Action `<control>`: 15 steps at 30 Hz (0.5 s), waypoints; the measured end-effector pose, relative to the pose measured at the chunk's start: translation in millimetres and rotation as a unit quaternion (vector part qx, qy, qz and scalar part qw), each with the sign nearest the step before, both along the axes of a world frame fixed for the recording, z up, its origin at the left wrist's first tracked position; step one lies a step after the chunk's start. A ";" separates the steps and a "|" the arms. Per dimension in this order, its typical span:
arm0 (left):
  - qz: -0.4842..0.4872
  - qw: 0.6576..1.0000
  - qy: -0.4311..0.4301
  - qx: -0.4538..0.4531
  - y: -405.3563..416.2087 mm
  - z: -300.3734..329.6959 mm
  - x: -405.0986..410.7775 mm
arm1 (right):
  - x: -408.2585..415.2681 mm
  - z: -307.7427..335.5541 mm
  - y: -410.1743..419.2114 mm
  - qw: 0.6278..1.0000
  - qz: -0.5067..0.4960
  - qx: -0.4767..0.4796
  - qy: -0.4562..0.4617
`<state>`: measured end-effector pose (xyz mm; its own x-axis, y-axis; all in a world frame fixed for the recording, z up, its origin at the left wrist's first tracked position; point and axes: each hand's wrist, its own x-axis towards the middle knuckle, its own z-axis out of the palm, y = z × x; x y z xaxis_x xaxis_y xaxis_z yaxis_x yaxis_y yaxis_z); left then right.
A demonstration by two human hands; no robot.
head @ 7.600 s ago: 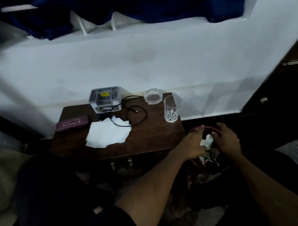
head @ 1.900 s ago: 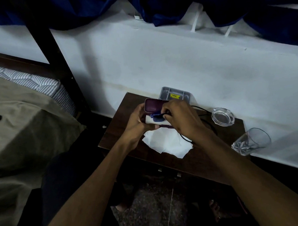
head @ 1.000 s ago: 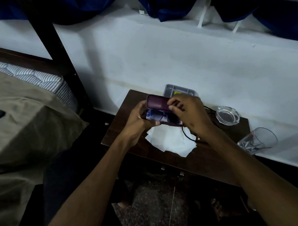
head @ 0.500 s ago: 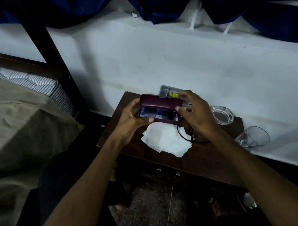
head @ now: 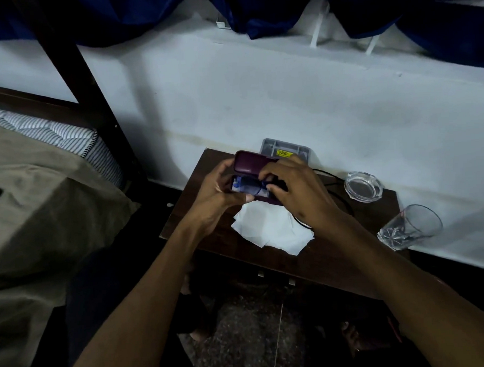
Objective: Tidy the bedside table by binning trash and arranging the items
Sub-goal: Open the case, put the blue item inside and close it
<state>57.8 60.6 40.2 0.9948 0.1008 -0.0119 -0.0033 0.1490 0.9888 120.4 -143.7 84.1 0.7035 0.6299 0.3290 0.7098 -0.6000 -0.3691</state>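
A maroon case (head: 249,163) with its lid raised is held above the dark wooden bedside table (head: 330,260). Inside it I see something blue and white. My left hand (head: 216,192) grips the case's left end from below. My right hand (head: 294,192) holds its right end, with fingers curled at the lid and the opening. Under the case lies a white tissue (head: 273,229). Behind it stands a grey box (head: 285,151) with a yellow label. A black cable (head: 335,190) runs past my right hand.
A glass ashtray (head: 363,186) sits at the table's back right and a clear drinking glass (head: 409,228) at its right edge. A bed with a beige cover (head: 34,209) and a dark post lies to the left. White wall behind; speckled floor below.
The case sits a little lower and its lid stands wider open than half a second ago. My right hand has shifted from the lid's right corner onto the case's opening.
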 end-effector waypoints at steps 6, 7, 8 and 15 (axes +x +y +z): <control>-0.010 1.000 -0.002 0.005 1.1 1.9 0.0 | 6.4 -0.7 -3.8 0.999 0.010 0.015 0.044; -0.011 1.000 -0.002 0.003 0.8 2.2 0.2 | 6.1 -1.5 -2.4 0.998 0.011 0.020 0.052; -0.011 1.000 -0.002 -0.001 0.4 2.4 0.1 | 6.0 -2.2 -1.4 0.998 0.012 0.024 0.057; -0.013 0.999 -0.008 -0.034 4.7 0.4 -0.9 | 8.9 5.8 -4.1 0.998 0.010 0.047 0.031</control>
